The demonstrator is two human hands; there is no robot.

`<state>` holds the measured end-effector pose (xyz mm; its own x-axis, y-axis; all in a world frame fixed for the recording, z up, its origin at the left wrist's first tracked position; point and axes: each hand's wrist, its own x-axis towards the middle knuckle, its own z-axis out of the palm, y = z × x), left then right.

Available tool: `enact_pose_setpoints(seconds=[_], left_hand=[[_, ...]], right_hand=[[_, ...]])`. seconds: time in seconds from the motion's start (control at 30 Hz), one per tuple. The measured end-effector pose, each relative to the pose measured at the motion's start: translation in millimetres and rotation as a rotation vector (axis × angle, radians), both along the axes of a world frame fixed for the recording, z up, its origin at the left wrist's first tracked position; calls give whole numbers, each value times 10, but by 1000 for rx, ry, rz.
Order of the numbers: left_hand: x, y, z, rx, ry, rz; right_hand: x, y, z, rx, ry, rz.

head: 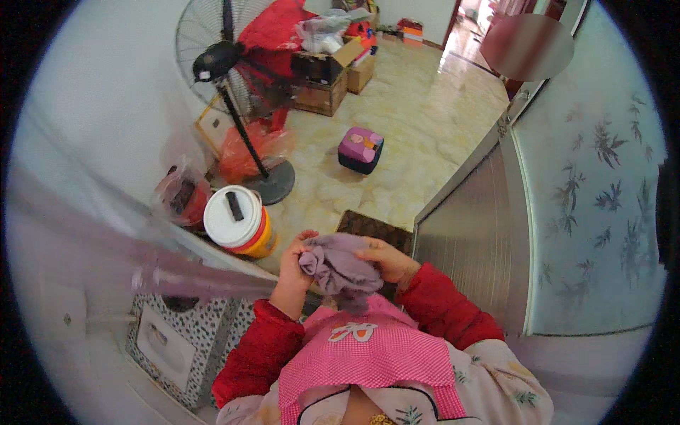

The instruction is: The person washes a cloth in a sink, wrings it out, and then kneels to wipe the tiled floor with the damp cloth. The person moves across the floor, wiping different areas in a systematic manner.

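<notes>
A bunched mauve cloth [342,263] is held up between both hands, in front of the pink checked apron [366,350]. My left hand [297,263] grips its left side, where the fabric is twisted into a knot-like roll. My right hand [390,258] holds the upper right edge, thumb and fingers on the fabric. Some of the fingers are hidden by the cloth. Its lower end hangs down over the top of the apron.
A lidded paint bucket [234,218] and a black standing fan [239,117] are at the left. A pink and dark stool [361,150] and cardboard boxes [319,98] stand on the tiled floor. A frosted glass door [589,212] is at the right, a brown mat [372,226] ahead, a squat toilet [166,345] lower left.
</notes>
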<state>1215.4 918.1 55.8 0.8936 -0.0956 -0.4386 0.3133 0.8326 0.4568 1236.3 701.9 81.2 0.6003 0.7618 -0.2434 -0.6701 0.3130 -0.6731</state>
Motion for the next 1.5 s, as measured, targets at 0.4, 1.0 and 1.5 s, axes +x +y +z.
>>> enact_pose_setpoints(seconds=[0.4,1.0,1.5], left_hand=[[2776,-786,-800,199,-56,-357],[6995,-1575,-1339,167,128,-314],[9206,-2573,-1304,217,323,-219]], right_hand=[[2712,-629,-248,24,-44,-99],[6667,-1467,-931,-139,44,-111],[9064,-2556,-1164,33,217,-73]])
